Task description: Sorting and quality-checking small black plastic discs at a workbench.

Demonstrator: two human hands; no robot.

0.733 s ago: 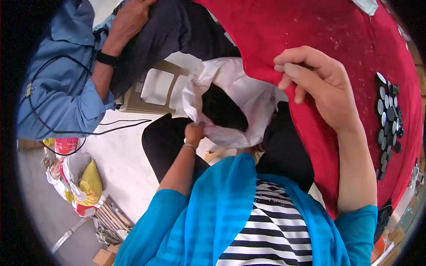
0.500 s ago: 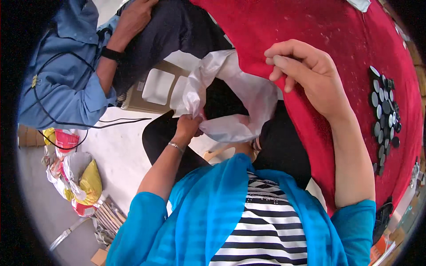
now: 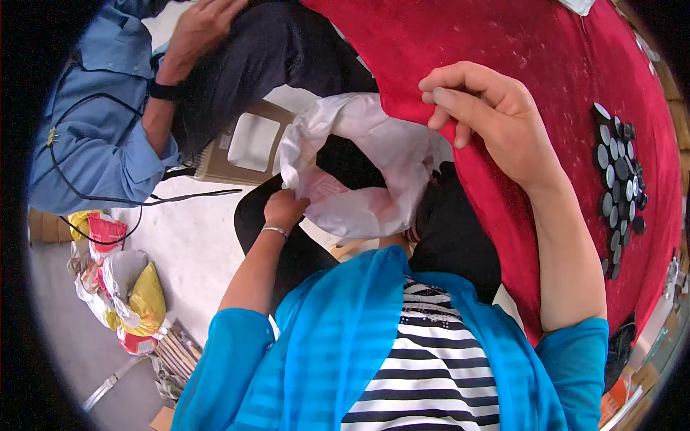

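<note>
A white plastic bag (image 3: 363, 219) with its mouth spread wide sits between my knees, its inside dark with a reddish patch. My left hand (image 3: 285, 209) is closed on the left rim of this bag. My right hand (image 3: 496, 118) hovers over the edge of the red cloth (image 3: 460, 43), to the right of the bag. Its thumb and forefinger are drawn together in a pinch, the other fingers curled. Whatever lies between them, if anything, is too small or hidden to tell. Several small black and grey discs (image 3: 619, 172) lie on the cloth farther right.
Someone in a blue shirt (image 3: 100, 151) sits at the upper left, a hand (image 3: 205, 32) over dark trousers. A cardboard box (image 3: 226, 161) stands beside the bag. Filled yellow, red and white sacks (image 3: 133, 287) lie on the floor at left. A black cable (image 3: 93, 194) crosses the blue shirt.
My left hand has moved slightly left and down with the bag's rim, and the bag's mouth has shifted. The right hand stays nearly still. The other person's hand has moved left.
</note>
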